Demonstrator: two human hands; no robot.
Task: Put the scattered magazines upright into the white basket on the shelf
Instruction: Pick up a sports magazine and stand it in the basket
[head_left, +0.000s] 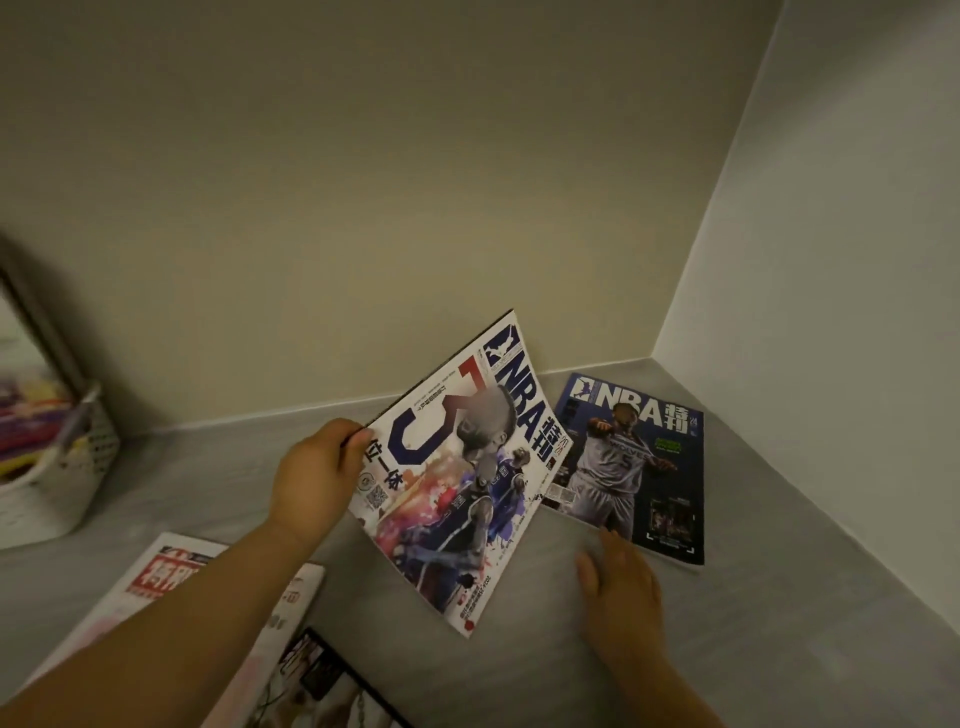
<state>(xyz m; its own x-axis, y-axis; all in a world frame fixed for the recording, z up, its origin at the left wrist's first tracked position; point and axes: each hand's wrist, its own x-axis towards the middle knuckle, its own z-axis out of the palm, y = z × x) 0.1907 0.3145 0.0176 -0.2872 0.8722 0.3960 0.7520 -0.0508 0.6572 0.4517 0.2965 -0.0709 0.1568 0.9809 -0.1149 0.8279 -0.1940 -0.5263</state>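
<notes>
Fingers (349, 435) of the left hand (311, 480) pinch the left edge of the white NBA magazine (457, 467), holding it tilted above the shelf (779, 597), while the right hand (621, 592) lies straight-fingered, grasping nothing, at the near edge of the dark blue magazine (644, 467). Four magazines show: these two, a red-titled one (171, 577) and a dark one (322, 675) by the left forearm. One white basket (57, 499) stands far left, with bare shelf between it and the held magazine, and walls close the back and right.
</notes>
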